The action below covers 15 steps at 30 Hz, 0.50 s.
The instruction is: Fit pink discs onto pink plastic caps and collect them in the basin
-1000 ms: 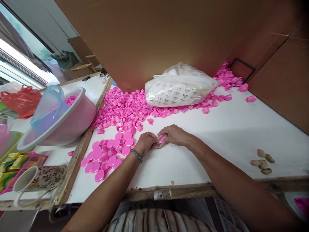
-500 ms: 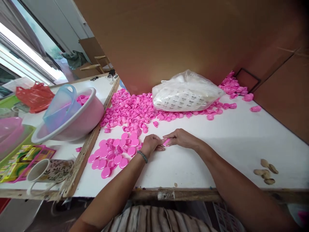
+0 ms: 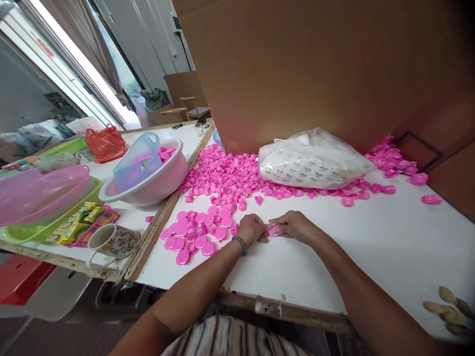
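A small pink plastic cap (image 3: 273, 229) is held between my two hands just above the white tabletop, tilted nearly edge-on. My right hand (image 3: 295, 226) pinches it from the right, thumb and fingers closed. From the left, my left hand (image 3: 253, 229), with a beaded bracelet at the wrist, has its fingers closed at the cap's edge; its fingertips are partly hidden. Beside my left hand lies a loose group of round pink caps (image 3: 201, 241), many with their flat faces up. Farther back spreads a heap of small pink cup-shaped pieces (image 3: 230, 170).
A clear bag of printed white labels (image 3: 308, 168) lies against a large cardboard box (image 3: 315, 74). To the left are a pink basin (image 3: 159, 180), a patterned mug (image 3: 117, 242) and a red bag (image 3: 106, 143). Several peanuts (image 3: 447, 311) lie at the right.
My view has swung left, so the scene sits farther right. The pink cap between my hands has turned from face-up to nearly edge-on. Both hands stay together at it.
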Motion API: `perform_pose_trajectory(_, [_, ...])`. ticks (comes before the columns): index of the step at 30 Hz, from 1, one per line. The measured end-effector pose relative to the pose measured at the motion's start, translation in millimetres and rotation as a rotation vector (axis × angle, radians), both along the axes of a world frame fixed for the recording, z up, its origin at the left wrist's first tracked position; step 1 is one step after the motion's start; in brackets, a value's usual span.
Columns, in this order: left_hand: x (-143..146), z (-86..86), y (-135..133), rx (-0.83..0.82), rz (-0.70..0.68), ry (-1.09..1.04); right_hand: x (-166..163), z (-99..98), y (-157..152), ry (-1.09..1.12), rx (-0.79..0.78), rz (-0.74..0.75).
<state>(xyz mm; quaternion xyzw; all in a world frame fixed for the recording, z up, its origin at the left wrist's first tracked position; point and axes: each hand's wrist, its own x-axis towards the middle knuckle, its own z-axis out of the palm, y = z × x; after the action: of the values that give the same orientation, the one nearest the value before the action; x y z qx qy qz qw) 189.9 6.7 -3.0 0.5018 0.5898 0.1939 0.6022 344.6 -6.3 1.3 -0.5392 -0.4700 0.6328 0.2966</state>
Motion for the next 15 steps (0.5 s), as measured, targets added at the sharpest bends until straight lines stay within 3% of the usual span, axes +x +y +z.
perform_pose_trajectory(4, [-15, 12.7, -21, 0.506, -0.165, 0.378, -6, -1.0, -8, -0.221, 0.186, 0.198])
perform_pose_trajectory(7, [-48, 29.7, -27, 0.831, -0.185, 0.586, -20, 1.5, -14, -0.363, 0.306, 0.318])
perform_pose_trajectory(11, [-106, 42.8, -15, 1.073, -0.181, 0.758, -45, 12.8, -8, -0.567, 0.574, 0.248])
perform_pose_trajectory(15, [-141, 30.8, 1, 1.131, -0.325, 0.886, -70, 20.2, 16, -0.909, 0.857, 0.164])
